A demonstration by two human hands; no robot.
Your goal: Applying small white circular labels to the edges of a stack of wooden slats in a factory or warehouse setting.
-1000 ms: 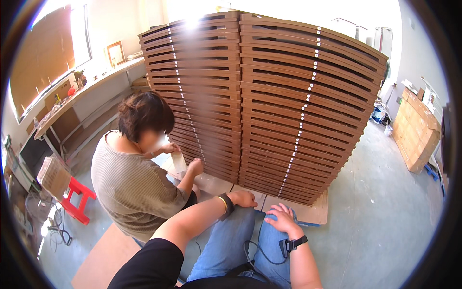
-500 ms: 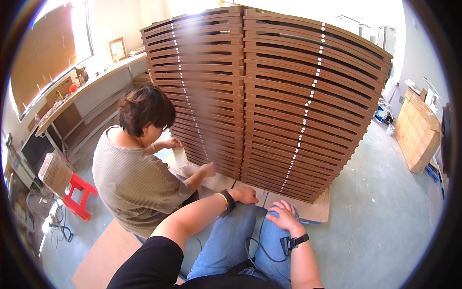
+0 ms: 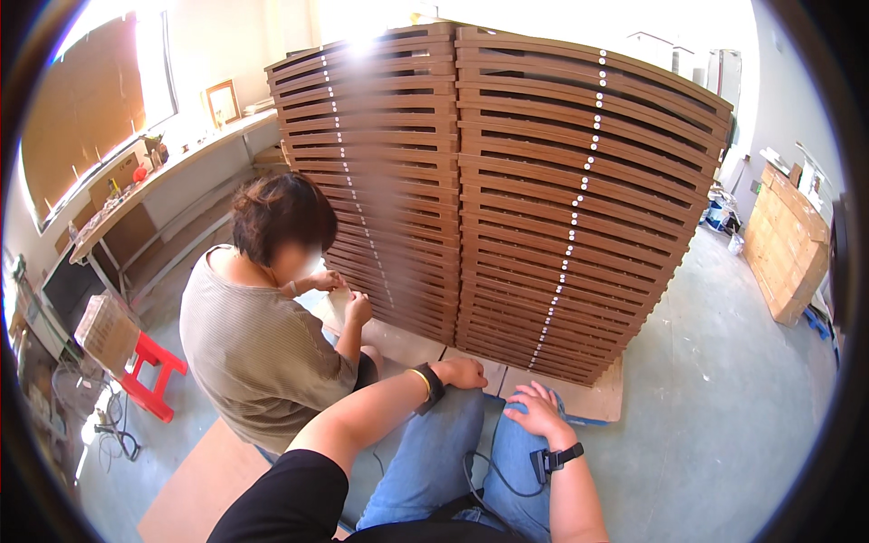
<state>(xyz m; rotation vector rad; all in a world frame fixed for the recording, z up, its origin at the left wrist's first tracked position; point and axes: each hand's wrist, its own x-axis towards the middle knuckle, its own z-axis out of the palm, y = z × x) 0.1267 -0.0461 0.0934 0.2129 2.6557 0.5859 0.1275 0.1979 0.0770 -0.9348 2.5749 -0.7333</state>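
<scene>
My left hand (image 3: 462,372) rests on my left knee, its fingers curled in and nothing visible in them. A dark band and a yellow bracelet circle that wrist. On my right knee lies my right hand (image 3: 536,412), fingers spread over the blue jeans (image 3: 448,443); a black strap with a small device (image 3: 549,462) is on its wrist. In front of my knees rises a tall double stack of brown slatted panels (image 3: 570,195). To my left, a person in a brownish top (image 3: 262,335) holds a thin pale sheet (image 3: 340,300) with both hands.
A red stool (image 3: 152,376) bearing a carton (image 3: 107,335) stands at left. Under the stack lies a flat board (image 3: 597,403). A long bench (image 3: 136,195) follows the left wall; a large cardboard box (image 3: 786,244) stands at right. A black cable (image 3: 502,475) loops across my lap.
The person beside me has brought their right hand up close to their left hand at the pale sheet. Both my hands stay on my knees. The view has shifted slightly.
</scene>
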